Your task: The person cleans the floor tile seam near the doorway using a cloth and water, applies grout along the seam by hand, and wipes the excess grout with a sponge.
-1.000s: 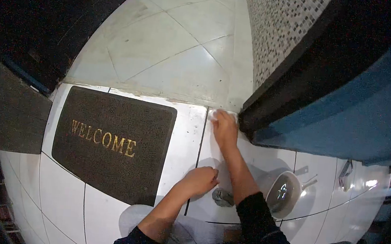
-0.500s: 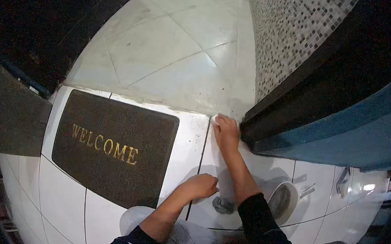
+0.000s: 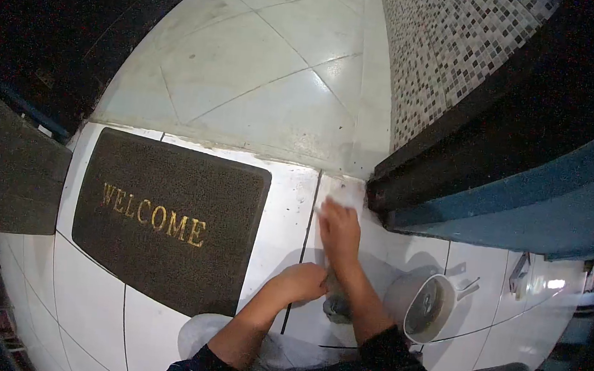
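Observation:
My right hand (image 3: 340, 234) is over the white floor tiles (image 3: 289, 192) near the door frame, its fingers bent and pressed together. A small pale thing seems to show at its fingertips, blurred by motion. Lower and to the left, my left hand (image 3: 301, 282) is closed just above the floor; what its fingers hold, if anything, is hidden. A grey crumpled lump (image 3: 336, 310), like wadded cloth or putty, lies on the tiles between my forearms, partly covered by the right one. Right of my right forearm is a white round container (image 3: 403, 302) with a handle and a grey inside.
A dark mat (image 3: 167, 245) lettered WELCOME lies to the left. Beyond the threshold is a greyish tiled floor (image 3: 263, 78). A mosaic wall (image 3: 453, 58) and a blue door panel (image 3: 512, 202) stand on the right. A small object (image 3: 519, 274) lies at far right.
My right hand has drawn back from the threshold corner toward me. My left hand has stayed nearly in place. The view has shifted slightly, and the container shows more upright.

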Demonstrator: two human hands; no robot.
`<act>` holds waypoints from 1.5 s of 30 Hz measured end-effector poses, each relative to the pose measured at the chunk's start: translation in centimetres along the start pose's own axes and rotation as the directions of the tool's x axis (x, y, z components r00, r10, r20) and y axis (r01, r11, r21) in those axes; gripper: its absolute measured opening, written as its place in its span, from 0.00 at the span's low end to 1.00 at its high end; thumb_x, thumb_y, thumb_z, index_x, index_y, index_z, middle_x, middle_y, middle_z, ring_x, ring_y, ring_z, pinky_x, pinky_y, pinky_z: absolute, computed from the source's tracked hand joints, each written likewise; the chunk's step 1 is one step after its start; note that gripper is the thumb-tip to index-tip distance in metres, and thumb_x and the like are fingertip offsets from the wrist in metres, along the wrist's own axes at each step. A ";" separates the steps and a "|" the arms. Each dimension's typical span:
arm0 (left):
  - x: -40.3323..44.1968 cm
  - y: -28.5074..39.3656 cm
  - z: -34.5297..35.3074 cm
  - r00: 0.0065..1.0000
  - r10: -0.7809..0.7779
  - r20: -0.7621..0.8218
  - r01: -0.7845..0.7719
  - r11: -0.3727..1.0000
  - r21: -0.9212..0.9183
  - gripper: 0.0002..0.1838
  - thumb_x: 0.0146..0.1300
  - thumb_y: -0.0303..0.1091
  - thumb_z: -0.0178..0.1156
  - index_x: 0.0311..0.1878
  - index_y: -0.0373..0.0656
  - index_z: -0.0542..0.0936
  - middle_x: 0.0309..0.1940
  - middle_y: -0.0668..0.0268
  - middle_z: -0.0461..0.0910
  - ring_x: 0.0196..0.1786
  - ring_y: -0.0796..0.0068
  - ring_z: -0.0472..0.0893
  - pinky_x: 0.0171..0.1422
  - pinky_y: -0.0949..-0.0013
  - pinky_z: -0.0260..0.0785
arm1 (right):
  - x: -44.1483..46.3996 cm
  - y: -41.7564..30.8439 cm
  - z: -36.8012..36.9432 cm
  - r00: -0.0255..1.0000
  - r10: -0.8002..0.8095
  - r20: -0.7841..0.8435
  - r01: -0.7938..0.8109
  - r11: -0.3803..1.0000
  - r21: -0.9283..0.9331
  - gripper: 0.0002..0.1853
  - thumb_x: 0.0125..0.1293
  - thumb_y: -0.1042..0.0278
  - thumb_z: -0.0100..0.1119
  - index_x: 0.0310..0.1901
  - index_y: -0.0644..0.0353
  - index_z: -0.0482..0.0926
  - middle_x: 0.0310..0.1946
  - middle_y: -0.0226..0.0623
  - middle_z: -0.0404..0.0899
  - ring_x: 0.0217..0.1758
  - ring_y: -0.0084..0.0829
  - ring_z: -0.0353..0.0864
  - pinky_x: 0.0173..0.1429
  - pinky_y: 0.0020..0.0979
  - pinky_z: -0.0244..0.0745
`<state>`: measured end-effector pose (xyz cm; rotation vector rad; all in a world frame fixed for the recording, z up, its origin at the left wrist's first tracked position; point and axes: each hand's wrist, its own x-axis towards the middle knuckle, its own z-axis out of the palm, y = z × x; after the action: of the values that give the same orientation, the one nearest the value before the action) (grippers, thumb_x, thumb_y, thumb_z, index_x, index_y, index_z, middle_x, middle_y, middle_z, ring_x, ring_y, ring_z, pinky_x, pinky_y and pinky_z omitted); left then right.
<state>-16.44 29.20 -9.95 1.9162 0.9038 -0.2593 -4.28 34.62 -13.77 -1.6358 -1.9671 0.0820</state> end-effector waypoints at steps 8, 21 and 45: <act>-1.0 0.5 -0.6 0.999 0.042 -0.033 -0.043 0.998 -0.049 0.17 0.58 0.42 0.51 0.35 0.35 0.77 0.31 0.47 0.78 0.39 0.47 0.77 0.46 0.52 0.68 | 3.1 0.8 1.1 0.999 0.002 -0.053 -0.002 1.000 0.002 0.10 0.52 0.73 0.56 0.37 0.60 0.78 0.43 0.38 0.78 0.37 0.42 0.74 0.42 0.38 0.70; -0.5 0.1 -0.3 0.999 0.053 0.003 -0.053 0.998 -0.046 0.17 0.57 0.42 0.51 0.32 0.34 0.77 0.31 0.46 0.78 0.38 0.47 0.77 0.44 0.53 0.68 | 0.9 0.1 0.3 1.000 -0.014 0.023 0.015 0.998 -0.058 0.10 0.50 0.74 0.59 0.36 0.62 0.79 0.44 0.38 0.77 0.41 0.39 0.74 0.49 0.34 0.70; -0.3 0.3 -0.1 0.996 0.082 0.017 -0.082 0.996 -0.019 0.16 0.57 0.42 0.51 0.36 0.36 0.78 0.34 0.47 0.78 0.40 0.47 0.77 0.47 0.52 0.68 | -1.5 -0.6 -0.5 0.996 -0.001 0.093 -0.004 0.998 0.056 0.10 0.52 0.73 0.55 0.39 0.58 0.77 0.46 0.40 0.75 0.42 0.43 0.71 0.48 0.37 0.68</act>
<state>-16.51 29.08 -9.56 1.9263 0.8111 -0.2175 -4.47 32.93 -13.69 -1.6238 -2.0146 0.2152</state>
